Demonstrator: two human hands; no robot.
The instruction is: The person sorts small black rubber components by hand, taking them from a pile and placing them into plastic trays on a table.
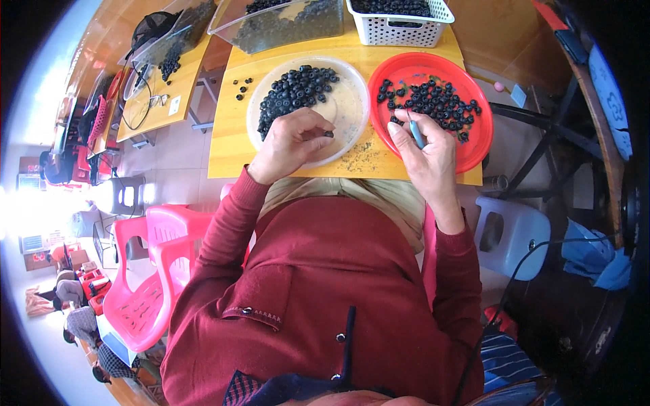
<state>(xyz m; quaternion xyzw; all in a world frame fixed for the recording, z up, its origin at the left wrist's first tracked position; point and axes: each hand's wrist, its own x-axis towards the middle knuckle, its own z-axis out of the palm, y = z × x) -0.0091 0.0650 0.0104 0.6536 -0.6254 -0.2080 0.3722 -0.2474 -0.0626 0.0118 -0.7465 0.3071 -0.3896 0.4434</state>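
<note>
A translucent white round tray [349, 128] rests on the yellow wooden table [227, 139], with a heap of dark blueberry-like balls [291, 91] on its left and upper part. My left hand [290, 143] is over this tray's near edge, pinching a single dark blueberry-like ball [329, 134] between thumb and fingertips. Beside it on the right stands a red round basin [482, 145] holding more of the dark balls [433, 101] among small green bits. Over the basin's near left part, my right hand [433, 159] grips a small tool with a light blue handle [416, 134]; its thin tip is hard to make out.
A clear plastic bin [291, 34] and a white perforated basket [396, 30], both with dark balls, stand at the table's far side. Crumbs [362, 157] lie between the tray and basin. Pink chairs [152, 271] are at left, a grey-blue stool [512, 233] at right.
</note>
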